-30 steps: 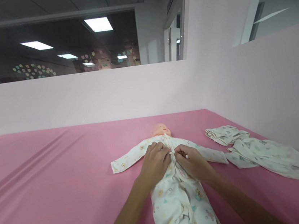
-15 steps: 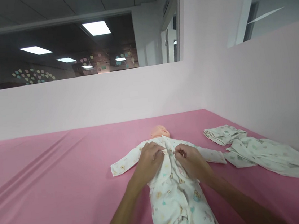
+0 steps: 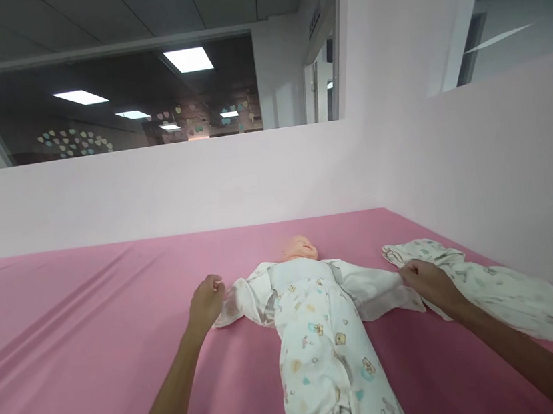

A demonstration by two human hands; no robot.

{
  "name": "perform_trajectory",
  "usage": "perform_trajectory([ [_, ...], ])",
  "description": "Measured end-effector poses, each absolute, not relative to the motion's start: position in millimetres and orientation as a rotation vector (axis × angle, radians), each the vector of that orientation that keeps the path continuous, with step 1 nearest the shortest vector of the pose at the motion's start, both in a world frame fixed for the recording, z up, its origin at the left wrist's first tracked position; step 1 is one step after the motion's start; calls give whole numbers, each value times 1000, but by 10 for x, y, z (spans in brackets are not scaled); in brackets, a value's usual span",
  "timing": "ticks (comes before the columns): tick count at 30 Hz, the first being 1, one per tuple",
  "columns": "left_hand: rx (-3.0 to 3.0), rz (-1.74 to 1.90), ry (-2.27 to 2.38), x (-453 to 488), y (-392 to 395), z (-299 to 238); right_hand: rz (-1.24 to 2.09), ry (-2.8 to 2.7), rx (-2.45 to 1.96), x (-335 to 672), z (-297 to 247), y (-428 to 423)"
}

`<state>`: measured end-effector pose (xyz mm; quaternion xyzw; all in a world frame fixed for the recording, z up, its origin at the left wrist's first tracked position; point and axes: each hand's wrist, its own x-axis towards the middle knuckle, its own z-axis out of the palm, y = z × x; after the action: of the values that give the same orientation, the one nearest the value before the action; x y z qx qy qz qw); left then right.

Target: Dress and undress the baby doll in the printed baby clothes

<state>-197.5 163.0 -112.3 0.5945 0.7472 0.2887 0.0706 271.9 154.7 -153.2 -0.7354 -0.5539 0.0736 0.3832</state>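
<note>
A baby doll (image 3: 300, 248) lies on its back, head toward the wall, in a printed white baby shirt (image 3: 374, 287) and patterned pants (image 3: 320, 356) pulled up high over the belly. The shirt's front is open, its plain inner side showing on both sides of the chest. My left hand (image 3: 208, 300) is closed with pinched fingers at the shirt's edge, over the sleeve on the left. On the right, my right hand (image 3: 431, 285) pinches the opposite edge of the shirt, above the other sleeve.
White garments with a green print (image 3: 513, 292) lie crumpled at the right, partly behind my right hand. A pink sheet (image 3: 74, 366) covers the surface, with creases at the left. White walls (image 3: 163, 190) with windows stand behind and to the right.
Both hands have moved outward from the middle of the chest, drawing the shirt's two front panels apart. The pants' upper part and the chest beneath are uncovered. The view has tilted slightly.
</note>
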Motion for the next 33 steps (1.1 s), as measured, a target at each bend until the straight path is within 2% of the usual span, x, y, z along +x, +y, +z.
perform_trajectory([
  [4,2073,938,1986,-1599,1697,-1129,111,-1611,-1761,2151,-1314,1527],
  [8,2398,645,2039,-1222,1843,-1112,52,-1977,-1459,1281,-974,1579],
  [12,2361,547,2167,-1121,2020,-1156,2,-2590,-1241,559,-762,1713],
  [16,2208,496,2295,-1256,2115,-1228,-2,-2852,-1217,154,-772,1932],
  [23,2209,418,2304,-1512,2041,-1272,2,-2927,-1301,-27,-898,2185],
  [33,2140,241,2357,-1965,1864,-1500,50,-2898,-1300,348,-700,2303],
])
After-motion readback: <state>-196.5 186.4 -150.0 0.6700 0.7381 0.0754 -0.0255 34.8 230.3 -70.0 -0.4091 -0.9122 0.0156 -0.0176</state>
